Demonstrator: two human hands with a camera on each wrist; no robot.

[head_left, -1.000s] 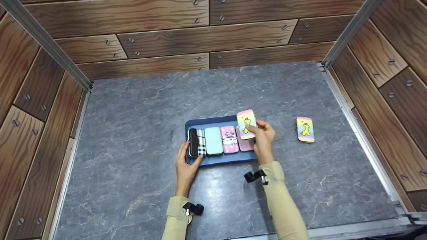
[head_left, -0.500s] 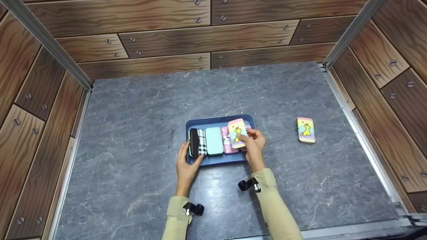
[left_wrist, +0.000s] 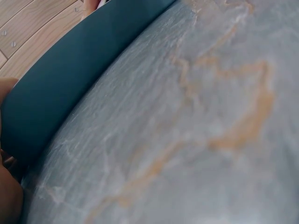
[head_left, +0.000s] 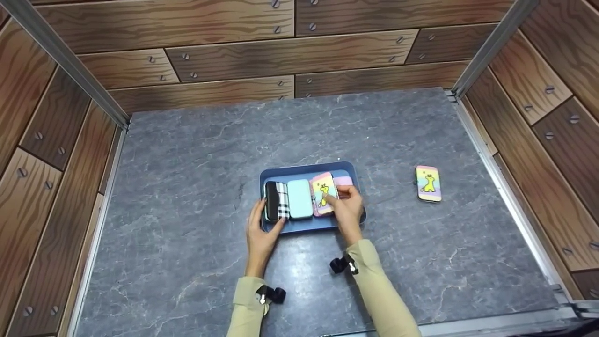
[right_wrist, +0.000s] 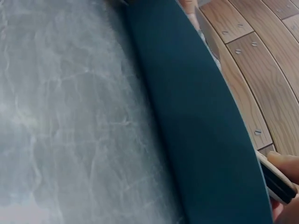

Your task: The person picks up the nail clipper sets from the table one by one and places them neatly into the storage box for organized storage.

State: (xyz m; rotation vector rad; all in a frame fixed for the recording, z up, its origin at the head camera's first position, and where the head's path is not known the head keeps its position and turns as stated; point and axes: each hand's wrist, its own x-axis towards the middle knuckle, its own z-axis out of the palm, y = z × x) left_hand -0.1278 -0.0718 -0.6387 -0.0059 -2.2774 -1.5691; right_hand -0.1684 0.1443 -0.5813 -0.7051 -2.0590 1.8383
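Note:
In the head view my right hand [head_left: 348, 208] pinches a small pastel-striped case with a yellow giraffe [head_left: 324, 194], thumb on its face. The case is slightly tilted over the pink case slot inside a blue tray [head_left: 309, 228]. Its dark side edge [right_wrist: 275, 179] shows beyond the tray wall in the right wrist view. My left hand [head_left: 262, 236] grips the tray's front left corner, beside a black-and-white plaid case [head_left: 277, 201]. A mint case [head_left: 299, 199] lies right of the plaid one. A mauve case [head_left: 344, 180] is partly hidden behind my right hand.
A second giraffe case [head_left: 428, 183] lies on the grey marbled table [head_left: 210, 154], right of the tray. Wood-patterned walls [head_left: 224, 61] enclose the back and sides, with metal rails [head_left: 519, 224] along the table's edges.
My right hand has carried the giraffe case left and down, from over the mauve case onto the spot of the pink patterned case, now covered. My left hand has stayed at the tray corner.

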